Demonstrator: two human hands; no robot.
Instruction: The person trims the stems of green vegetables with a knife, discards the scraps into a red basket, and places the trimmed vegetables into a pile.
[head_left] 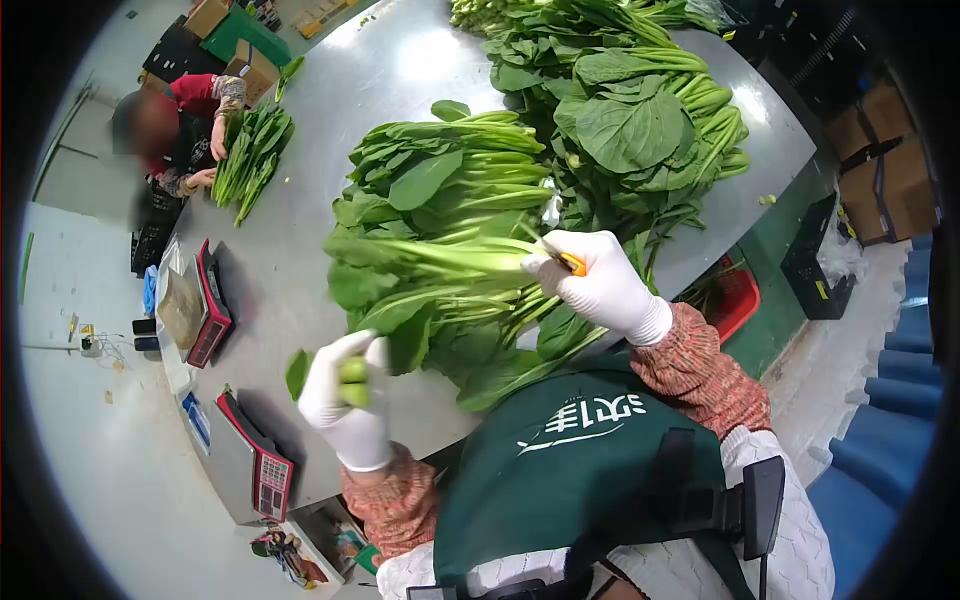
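The steel table (270, 270) carries everything in front of me. Its biggest load is the tall heap of leafy brassica greens (630, 130) at the far right, most of its visible stalk ends facing right, perhaps so that the leaves bunch together. Closer in lies the flatter pile (410, 180), leaves left and pale stalks toward my right hand (600, 285); I'd judge that this keeps the firm ends within its reach.

Across at the far left, a co-worker (188, 130) has both hands at a smaller bundle of greens (245, 165). Two red-edged scales, one farther (208, 312) and one nearer (265, 470), sit along the left edge, probably there to leave my working side free.

Over the near pile, a thick-stalked plant (455, 257) lies crosswise, its base against my right fingertips. Those gloved fingers are bent inward and pressed together around an orange-handled tool (573, 264), likely a small knife, held short, I think, for control near the stalk. Whether they also grip the plant, I cannot tell.

My left hand (342, 405), lower left beside the pile, is blurred, but its fingers curl around pale green stalk pieces (353, 384), seemingly cupped to keep them together.
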